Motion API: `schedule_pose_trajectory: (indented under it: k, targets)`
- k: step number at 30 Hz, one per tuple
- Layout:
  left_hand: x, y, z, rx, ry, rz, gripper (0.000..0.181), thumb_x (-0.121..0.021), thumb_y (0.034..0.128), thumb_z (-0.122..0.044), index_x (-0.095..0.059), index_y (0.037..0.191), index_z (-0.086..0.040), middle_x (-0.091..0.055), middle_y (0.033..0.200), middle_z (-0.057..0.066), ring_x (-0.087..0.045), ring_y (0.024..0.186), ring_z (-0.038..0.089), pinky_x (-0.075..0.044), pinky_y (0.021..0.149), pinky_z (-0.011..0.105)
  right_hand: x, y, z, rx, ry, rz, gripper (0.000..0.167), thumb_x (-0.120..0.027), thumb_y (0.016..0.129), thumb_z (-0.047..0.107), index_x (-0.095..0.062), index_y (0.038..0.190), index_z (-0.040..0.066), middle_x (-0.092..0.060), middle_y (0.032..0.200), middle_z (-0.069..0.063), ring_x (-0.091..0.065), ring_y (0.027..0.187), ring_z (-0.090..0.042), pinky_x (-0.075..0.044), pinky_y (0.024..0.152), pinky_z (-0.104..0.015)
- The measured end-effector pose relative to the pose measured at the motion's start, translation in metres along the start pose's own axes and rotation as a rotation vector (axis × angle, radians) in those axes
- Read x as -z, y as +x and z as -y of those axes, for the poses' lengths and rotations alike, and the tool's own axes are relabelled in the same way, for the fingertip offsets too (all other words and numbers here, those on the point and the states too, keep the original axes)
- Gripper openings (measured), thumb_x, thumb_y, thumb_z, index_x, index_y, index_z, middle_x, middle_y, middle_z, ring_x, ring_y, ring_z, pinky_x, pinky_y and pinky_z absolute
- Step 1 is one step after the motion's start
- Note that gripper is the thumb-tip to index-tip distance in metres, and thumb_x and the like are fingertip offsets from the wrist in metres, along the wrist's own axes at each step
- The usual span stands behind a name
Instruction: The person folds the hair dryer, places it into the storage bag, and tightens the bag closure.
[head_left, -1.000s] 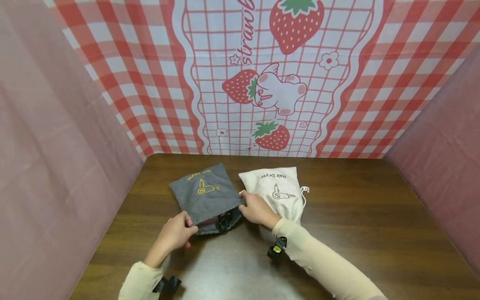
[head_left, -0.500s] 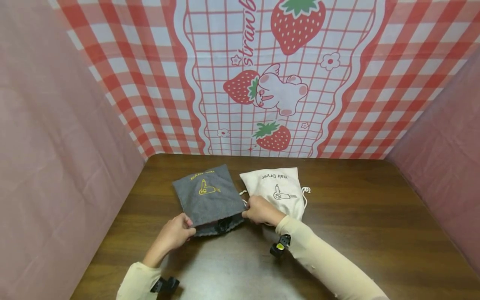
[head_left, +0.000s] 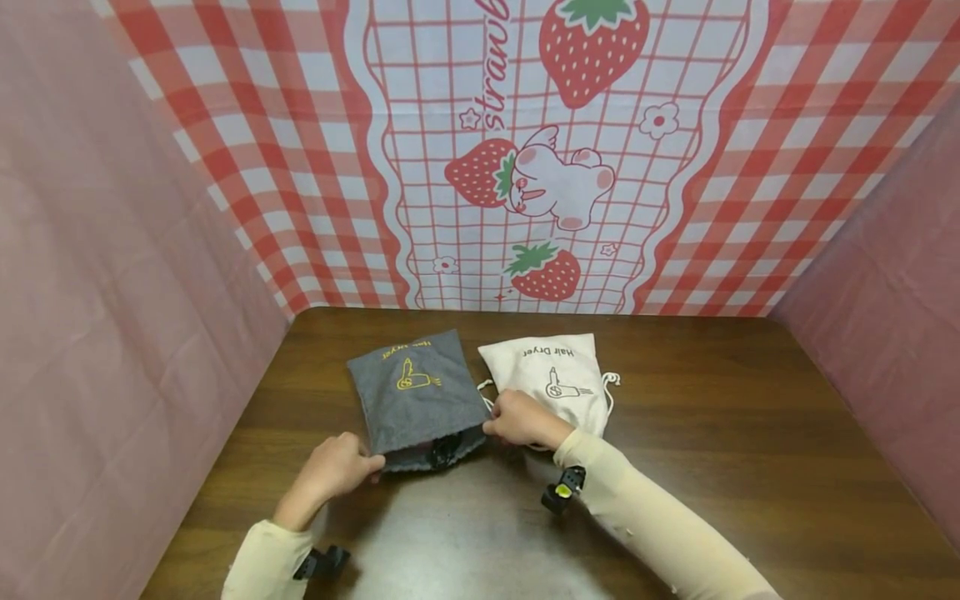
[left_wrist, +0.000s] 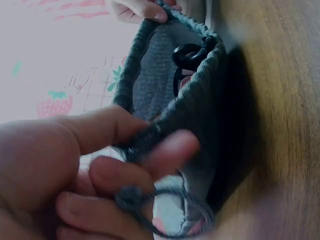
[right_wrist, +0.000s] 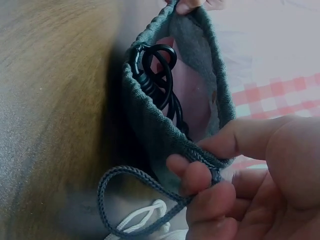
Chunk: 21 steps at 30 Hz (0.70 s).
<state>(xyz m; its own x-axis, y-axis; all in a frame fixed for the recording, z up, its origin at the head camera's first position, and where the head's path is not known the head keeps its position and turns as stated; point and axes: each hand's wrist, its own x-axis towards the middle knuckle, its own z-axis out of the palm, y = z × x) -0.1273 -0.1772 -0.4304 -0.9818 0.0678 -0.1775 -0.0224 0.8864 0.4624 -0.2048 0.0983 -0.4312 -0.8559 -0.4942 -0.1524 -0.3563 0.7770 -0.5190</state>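
A grey drawstring bag (head_left: 420, 396) with a yellow hair dryer print lies on the table, its mouth gaping toward me. My left hand (head_left: 336, 467) pinches the left corner of the mouth between thumb and fingers; a loop of grey drawstring (left_wrist: 175, 235) hangs by it. At the opposite corner my right hand (head_left: 521, 419) pinches the rim, with another grey cord loop (right_wrist: 101, 200) dangling beside the fingers. Inside the bag, a coiled black cord (right_wrist: 170, 75) lies against a pink object (right_wrist: 192, 97), mostly hidden by the cloth.
Just right of the grey bag lies a white drawstring bag (head_left: 536, 358) printed "Hair Dryer", partly behind my right hand. Its white cord (head_left: 611, 379) trails on the right. A checked strawberry cloth (head_left: 555, 200) hangs behind the wooden table (head_left: 712, 458); pink cloth stands on both sides.
Both hands keep hold of the bag's rim. The right hand has come slightly toward me and right, the left slightly left. The bag has shifted a little right, and its mouth has changed shape.
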Motion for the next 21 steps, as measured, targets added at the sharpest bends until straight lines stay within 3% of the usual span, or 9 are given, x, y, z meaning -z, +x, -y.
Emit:
schedule_pose_trajectory:
  k: [4,7,12,17,21]
  targets:
    - [0.002,0.003,0.007,-0.063,-0.160,0.045,0.031,-0.063,0.0866,-0.021,-0.071,0.059,-0.009,-0.054,0.051,-0.006,-0.037,0.050,0.009,-0.033,0.050,0.026,0.003,0.000,-0.002,0.029,0.024,0.015,0.029,-0.067,0.084,0.017,-0.062,0.056,0.010,-0.053,0.048,0.009,-0.048,0.048,-0.006,-0.040,0.053,-0.022]
    - [0.004,0.007,0.013,-0.116,-0.317,0.103,0.029,-0.062,0.0888,-0.017,-0.072,0.066,-0.003,-0.062,0.057,0.002,-0.040,0.054,0.007,-0.034,0.052,0.024,0.007,-0.001,-0.005,0.064,0.068,0.042,0.031,-0.068,0.086,0.019,-0.062,0.058,0.009,-0.049,0.049,0.010,-0.047,0.049,-0.005,-0.039,0.055,-0.021]
    - [0.008,0.014,0.023,-0.155,-0.519,0.204,0.031,-0.062,0.0908,-0.018,-0.070,0.075,0.007,-0.069,0.066,0.005,-0.047,0.060,0.004,-0.039,0.056,0.022,0.018,-0.003,-0.010,0.153,0.124,0.096,0.033,-0.072,0.085,0.022,-0.060,0.057,0.008,-0.045,0.049,0.011,-0.044,0.049,-0.003,-0.039,0.055,-0.019]
    - [0.014,0.015,0.028,-0.168,-0.672,0.268,0.028,-0.059,0.0936,-0.017,-0.067,0.070,-0.004,-0.061,0.060,-0.010,-0.044,0.056,0.002,-0.037,0.052,0.023,0.030,-0.003,-0.012,0.250,0.166,0.122,0.027,-0.072,0.085,0.021,-0.066,0.063,0.006,-0.050,0.053,0.008,-0.043,0.051,0.000,-0.038,0.055,-0.017]
    - [0.020,0.016,0.027,-0.183,-0.762,0.287,0.029,-0.057,0.0950,-0.017,-0.064,0.067,-0.014,-0.052,0.054,-0.014,-0.036,0.050,0.000,-0.030,0.047,0.020,0.038,-0.003,-0.014,0.267,0.251,0.114,0.026,-0.071,0.087,0.019,-0.068,0.066,0.005,-0.049,0.053,0.008,-0.041,0.051,-0.001,-0.035,0.053,-0.017]
